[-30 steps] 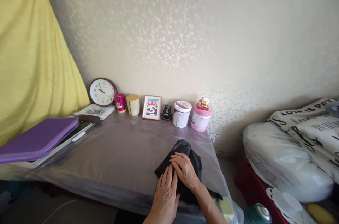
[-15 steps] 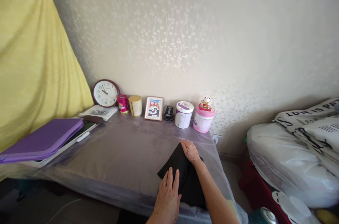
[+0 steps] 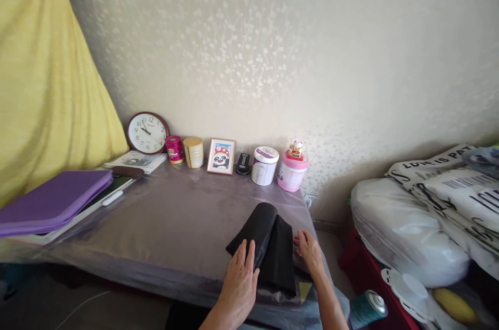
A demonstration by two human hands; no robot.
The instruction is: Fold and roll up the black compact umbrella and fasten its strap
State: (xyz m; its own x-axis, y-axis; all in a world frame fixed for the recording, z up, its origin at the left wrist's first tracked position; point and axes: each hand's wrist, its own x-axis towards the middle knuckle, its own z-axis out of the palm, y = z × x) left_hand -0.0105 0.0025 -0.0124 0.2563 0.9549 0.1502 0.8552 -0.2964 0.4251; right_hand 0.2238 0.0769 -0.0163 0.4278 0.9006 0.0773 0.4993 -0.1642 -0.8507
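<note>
Table (image 3: 167,226) with black fabric (image 3: 277,262) (canisters (image 3: 264,170) beyond)

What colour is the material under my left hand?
Black; the material shows best in the head view.

Pale wallpaper (image 3: 249,49) patterned with leafy vines, gleaming near the middle in soft light. On the left, a yellow curtain (image 3: 47,75) hangs in folds. A desk (image 3: 175,210) covered in clear plastic sheeting (image 3: 156,279) stands below, with a power socket (image 3: 310,198) beyond its far right corner. Grey floor (image 3: 91,296) lies in shadow.
</note>
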